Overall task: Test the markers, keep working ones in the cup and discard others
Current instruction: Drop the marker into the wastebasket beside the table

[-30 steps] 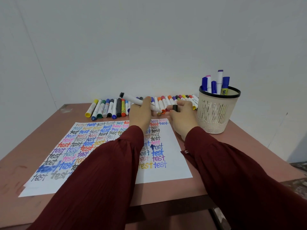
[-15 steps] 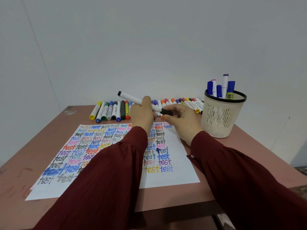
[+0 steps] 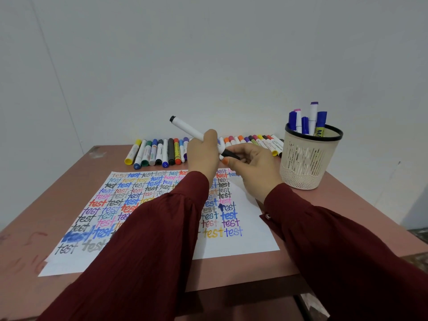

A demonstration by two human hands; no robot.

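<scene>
Head view: we see the left hand (image 3: 203,156) with fingers curled round the white marker (image 3: 187,129), its far end tilted up-left. The right hand (image 3: 254,167) has fingers pinching the black cap (image 3: 229,154) at the near end. Both hover over the paper's (image 3: 254,239) far edge. The cup (image 3: 308,163) stands to the right on the tabletop (image 3: 46,205).

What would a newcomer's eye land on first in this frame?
The white sheet in the middle of the table, crowded with the word "test" in many colours, grabs the eye first. Just beyond it, the left hand grips a white marker while the right hand pinches its black cap. A long row of markers lines the far edge, and a mesh cup at the right holds a few more.
</scene>
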